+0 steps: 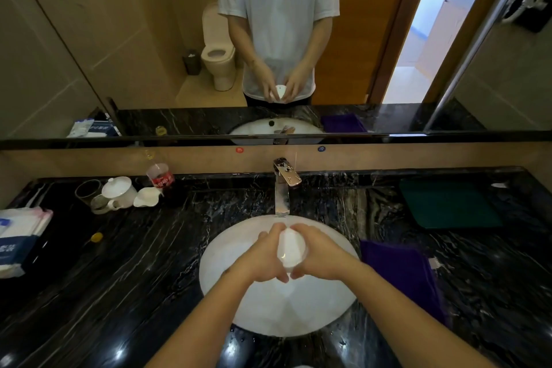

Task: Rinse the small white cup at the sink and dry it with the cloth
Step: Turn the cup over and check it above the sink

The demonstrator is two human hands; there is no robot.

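In the middle of the frame, 2 hands, left hand (261, 257) and right hand (321, 254), are wrapping their fingers round the small white cup (290, 248) over the sink (221, 263), and should be turning it slowly under the tap (282, 188), with the purple cloth (397, 272) lying ready at right.

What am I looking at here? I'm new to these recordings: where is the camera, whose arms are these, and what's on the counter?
There is one picture, from a camera worn on a person's head, looking forward and down. No machine: the arms are that person's own. The top half is a mirror showing the same person from the front.

The left hand and right hand together hold a small white cup over the white sink, just below the faucet. Both keep a curled grip on it.

On the dark counter: a purple cloth right of the sink, a green cloth behind it. At left stand a lidded white pot, a glass, a soda bottle and tissue packs.
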